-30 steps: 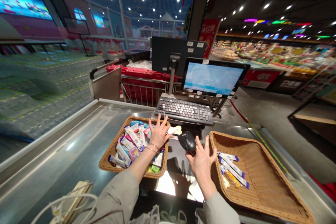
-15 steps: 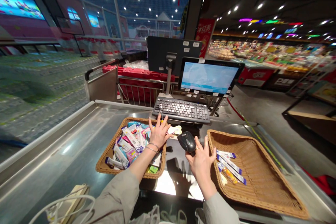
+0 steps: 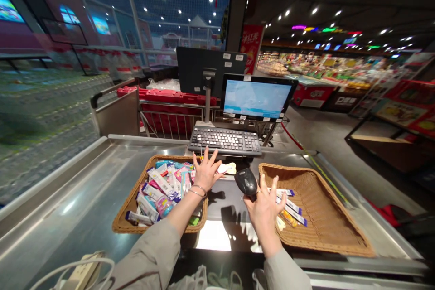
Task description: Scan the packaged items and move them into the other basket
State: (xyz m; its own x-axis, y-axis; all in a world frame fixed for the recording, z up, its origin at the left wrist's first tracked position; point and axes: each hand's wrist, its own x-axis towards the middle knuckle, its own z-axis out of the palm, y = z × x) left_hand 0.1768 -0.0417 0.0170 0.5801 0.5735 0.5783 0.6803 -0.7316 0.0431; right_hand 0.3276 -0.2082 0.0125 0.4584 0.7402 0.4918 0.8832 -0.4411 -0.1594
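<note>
My left hand (image 3: 205, 173) hovers over the right rim of a wicker basket (image 3: 127, 217) filled with several colourful packets (image 3: 159, 186). Its fingers are fanned upward, and a small pale packet (image 3: 227, 168) sticks out at the thumb side, apparently pinched there. My right hand (image 3: 264, 208) grips a black handheld scanner (image 3: 247, 182) with the other fingers splayed. The scanner's head points toward the pale packet. This hand sits at the left rim of a second wicker basket (image 3: 326, 217) that holds several long packets (image 3: 288, 206).
Both baskets rest on a steel checkout counter (image 3: 84, 199). Behind them stand a keyboard (image 3: 224, 140), a lit monitor (image 3: 256, 99) and a dark rear-facing screen (image 3: 200, 70). A red shopping cart (image 3: 170, 108) is beyond the counter. A white power strip with cable (image 3: 79, 271) lies at the lower left.
The view has swung slightly to the right, so everything sits further left in frame. Both hands keep nearly the same pose, with the scanner still beside the pale packet.
</note>
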